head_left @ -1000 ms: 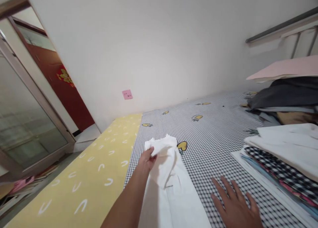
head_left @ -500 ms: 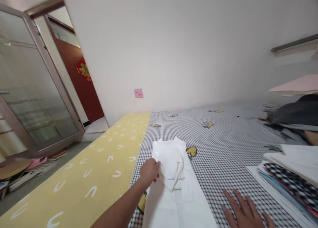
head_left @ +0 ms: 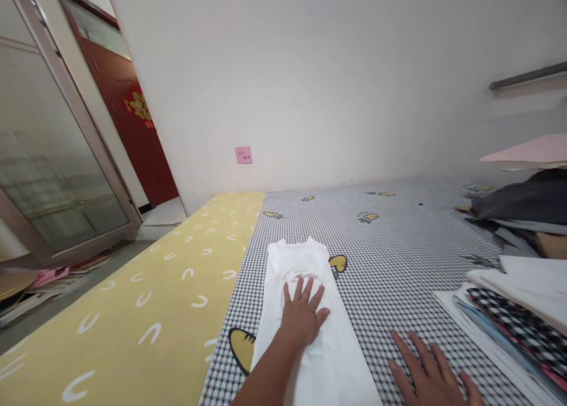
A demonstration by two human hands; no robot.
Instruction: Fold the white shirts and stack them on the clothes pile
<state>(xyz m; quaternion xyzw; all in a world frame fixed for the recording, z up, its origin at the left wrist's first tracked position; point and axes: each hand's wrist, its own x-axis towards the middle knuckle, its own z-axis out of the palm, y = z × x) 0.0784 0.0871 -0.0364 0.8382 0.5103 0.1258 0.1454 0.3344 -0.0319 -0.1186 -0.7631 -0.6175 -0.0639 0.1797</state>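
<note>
A white garment [head_left: 305, 255], folded into a long narrow shape with its neckline at the far end, lies on the black-and-white checked sheet [head_left: 381, 258]. My left hand [head_left: 302, 317] rests flat on the garment's upper middle with its fingers spread, covering part of the cloth there. Some creases in the fabric show around the fingertips. To the right of the garment, my right hand [head_left: 432, 373] lies palm down on the checked sheet, fingers apart and holding nothing; its wrist is cut off by the lower edge of the view.
A stack of folded clothes [head_left: 514, 311] sits at the right, with dark clothing [head_left: 527, 199] and a pink item [head_left: 531, 152] behind it. Yellow patterned cloth [head_left: 163, 288] covers the left side. A white wall [head_left: 310, 99] stands behind; a glass door [head_left: 57, 140] is at the far left.
My left hand has let go of the garment's left edge and moved right onto its middle, opening flat. The bunched cloth there now lies flatter. My right hand stays on the sheet.
</note>
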